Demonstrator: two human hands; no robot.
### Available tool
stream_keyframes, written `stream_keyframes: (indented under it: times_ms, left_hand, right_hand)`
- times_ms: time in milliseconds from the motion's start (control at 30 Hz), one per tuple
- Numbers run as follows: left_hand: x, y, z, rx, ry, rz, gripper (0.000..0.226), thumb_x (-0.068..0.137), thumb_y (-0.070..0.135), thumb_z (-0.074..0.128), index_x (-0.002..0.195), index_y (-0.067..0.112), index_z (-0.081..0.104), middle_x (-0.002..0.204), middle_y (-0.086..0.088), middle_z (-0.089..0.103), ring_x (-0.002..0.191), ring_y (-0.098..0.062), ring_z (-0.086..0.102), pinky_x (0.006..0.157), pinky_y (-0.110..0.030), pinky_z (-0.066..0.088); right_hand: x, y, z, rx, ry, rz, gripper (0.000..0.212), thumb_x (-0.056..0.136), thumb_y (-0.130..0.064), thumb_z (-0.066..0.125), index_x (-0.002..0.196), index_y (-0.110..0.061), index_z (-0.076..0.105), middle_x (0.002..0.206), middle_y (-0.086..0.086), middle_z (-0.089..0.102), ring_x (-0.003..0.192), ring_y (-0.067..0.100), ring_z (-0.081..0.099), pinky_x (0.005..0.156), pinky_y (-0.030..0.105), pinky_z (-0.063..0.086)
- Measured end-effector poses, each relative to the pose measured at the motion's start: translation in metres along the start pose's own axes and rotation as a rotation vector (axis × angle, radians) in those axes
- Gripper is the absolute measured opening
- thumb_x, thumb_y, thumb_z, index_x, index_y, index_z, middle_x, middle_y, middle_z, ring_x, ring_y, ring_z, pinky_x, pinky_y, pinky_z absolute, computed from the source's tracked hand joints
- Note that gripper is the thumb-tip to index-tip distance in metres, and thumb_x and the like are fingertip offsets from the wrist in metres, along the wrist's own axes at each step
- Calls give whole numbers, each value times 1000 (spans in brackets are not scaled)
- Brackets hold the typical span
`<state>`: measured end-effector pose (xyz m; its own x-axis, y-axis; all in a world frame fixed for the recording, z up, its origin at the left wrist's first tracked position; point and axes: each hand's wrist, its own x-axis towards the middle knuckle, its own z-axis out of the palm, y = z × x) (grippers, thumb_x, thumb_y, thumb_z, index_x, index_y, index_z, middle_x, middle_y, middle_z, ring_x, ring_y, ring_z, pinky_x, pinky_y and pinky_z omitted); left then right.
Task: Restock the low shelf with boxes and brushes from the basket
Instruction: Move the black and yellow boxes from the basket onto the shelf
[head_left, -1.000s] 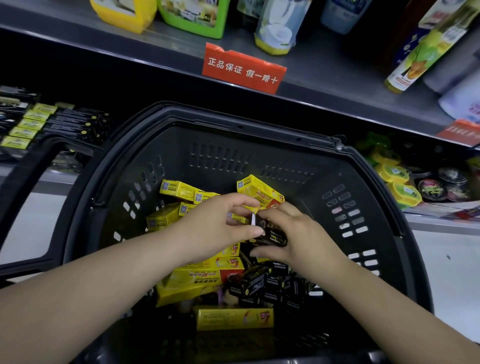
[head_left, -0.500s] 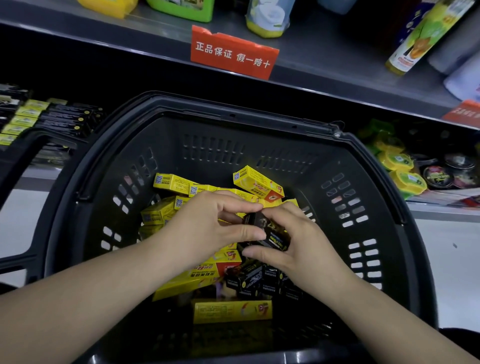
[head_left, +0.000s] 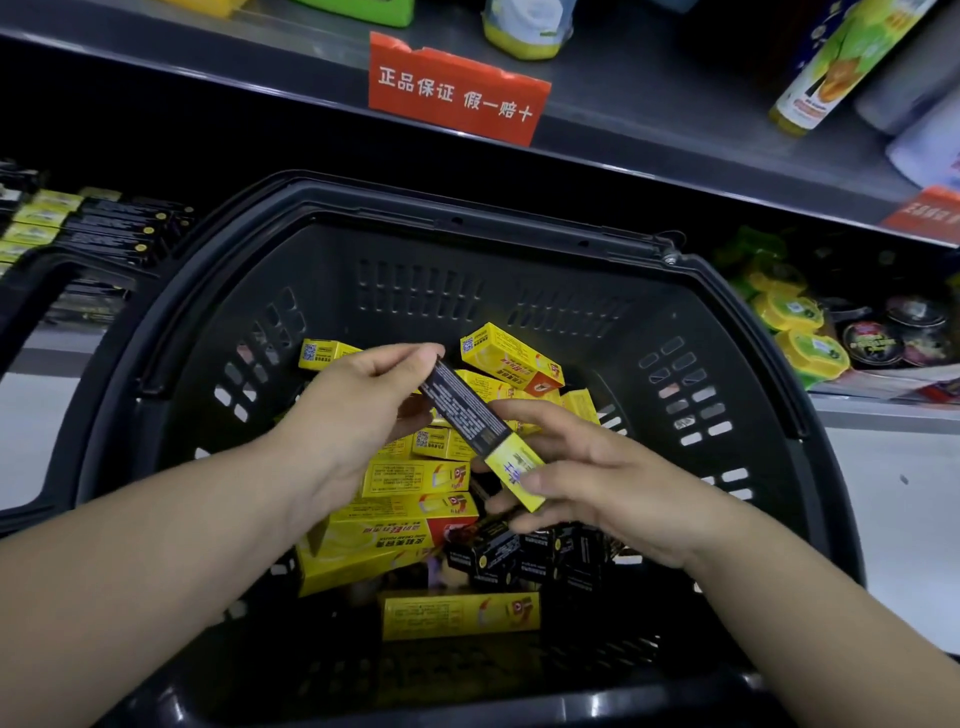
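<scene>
Black-and-yellow box (head_left: 470, 415) is above the pile, held tilted over the basket (head_left: 467, 208). Left hand (head_left: 348, 415) pinches its black top end between thumb and fingertips. Right hand (head_left: 602, 483) pinches the yellow lower end, thumb on top. Loose yellow boxes (head_left: 410, 478) and small black boxes (head_left: 519, 556) lie below. Matching stock (head_left: 98, 228) sits on the low shelf to the left, well apart.

Risks:
- End-only pinches: box can pivot or slip when handed to one hand, and drop back in.
- Basket rim sits between hands and shelf, so it could snag.
- Shelf slot is dark, possibly tight; can't tell.
</scene>
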<state>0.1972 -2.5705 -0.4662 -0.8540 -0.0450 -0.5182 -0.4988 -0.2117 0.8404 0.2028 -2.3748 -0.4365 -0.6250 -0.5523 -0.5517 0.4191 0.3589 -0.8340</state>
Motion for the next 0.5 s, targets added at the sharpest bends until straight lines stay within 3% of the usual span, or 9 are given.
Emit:
stream_keyframes:
  times_ms: [100, 233, 300, 367, 433, 500]
  left_hand:
    - [3, 0, 0, -36, 54, -46, 20, 92, 27, 54, 97, 15, 69, 94, -7, 68, 91, -20, 62, 75, -26, 57]
    - [-3, -3, 7, -232, 29, -132, 24, 85, 21, 64, 105, 9, 61, 87, -7, 65, 80, -18, 64, 59, -23, 57]
    - [-6, -5, 12, -228, 10, -182, 37, 82, 16, 67, 114, 2, 54, 94, -13, 65, 76, -19, 65, 58, -25, 57]
    - [-5, -5, 13, -167, 29, -211, 44, 82, 13, 68, 120, 2, 50, 100, -15, 66, 78, -20, 65, 57, -29, 56]
    - [-3, -2, 9, -97, 24, -224, 41, 83, 15, 67, 121, 9, 51, 97, -13, 67, 76, -20, 65, 58, -31, 54]
    - [-3, 1, 6, -34, -10, -236, 34, 85, 18, 65, 117, 15, 55, 89, -11, 69, 65, -19, 65, 49, -30, 56]
  right_hand:
    - [2, 2, 5, 208, -35, -21, 50, 79, -19, 62, 125, -32, 49, 115, 10, 64, 94, 23, 68, 75, 27, 55]
    - [10, 11, 18, 211, 25, -58, 47, 78, -32, 60, 124, -35, 50, 119, 5, 60, 103, 18, 65, 84, 27, 54]
    - [16, 12, 16, 46, 25, -73, 42, 82, -49, 55, 124, -45, 50, 126, -8, 55, 115, 7, 57, 90, 28, 52]
    - [25, 14, -1, -222, 66, -70, 34, 87, -56, 45, 118, -48, 54, 124, -21, 56, 114, 0, 54, 94, 28, 50]
    - [36, 22, -29, -573, 252, -45, 28, 94, -39, 49, 119, -33, 58, 126, -11, 57, 113, 11, 56, 96, 31, 47]
    - [49, 41, -58, -958, 352, 93, 43, 89, -11, 56, 129, -23, 48, 135, 0, 48, 116, 21, 53, 95, 35, 46]
